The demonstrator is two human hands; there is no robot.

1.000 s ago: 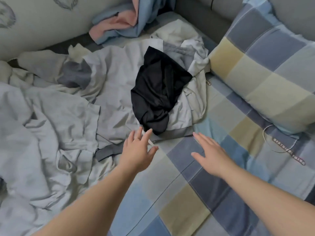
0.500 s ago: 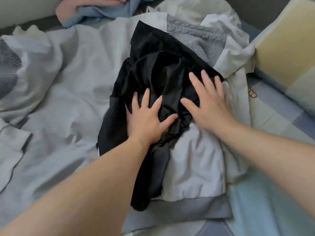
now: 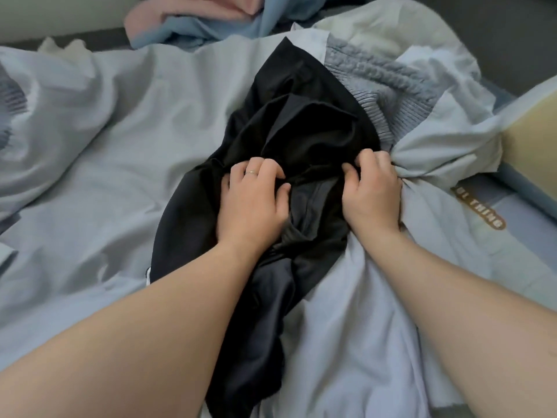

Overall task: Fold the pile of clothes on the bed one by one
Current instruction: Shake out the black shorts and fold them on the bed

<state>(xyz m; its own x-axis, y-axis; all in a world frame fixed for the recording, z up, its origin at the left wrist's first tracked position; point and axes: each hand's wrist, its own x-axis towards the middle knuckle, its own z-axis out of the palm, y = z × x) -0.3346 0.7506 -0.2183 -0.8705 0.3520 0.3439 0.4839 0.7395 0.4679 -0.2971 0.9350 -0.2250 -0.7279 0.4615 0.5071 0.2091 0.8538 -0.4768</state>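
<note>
A crumpled black garment (image 3: pixel 301 125) lies on top of the pile of pale grey clothes (image 3: pixel 126 152) on the bed. My left hand (image 3: pixel 253 200) grips a bunch of the black cloth near its middle, fingers curled, a ring on one finger. My right hand (image 3: pixel 372 191) grips the black garment's right edge, and some pale grey cloth (image 3: pixel 446 152) is bunched against it. A grey ribbed knit piece (image 3: pixel 382 86) lies just behind the black garment.
A pink and blue heap of cloth (image 3: pixel 193 19) lies at the back by the wall. A checked pillow (image 3: pixel 533 134) sits at the right edge. The checked bedsheet (image 3: pixel 524 224) shows at the right, with a printed label (image 3: pixel 479 209) on pale cloth.
Both hands reached from the sheet onto the black garment, lay flat on it, and now their fingers have curled and bunched the cloth. The view has moved closer to the pile.
</note>
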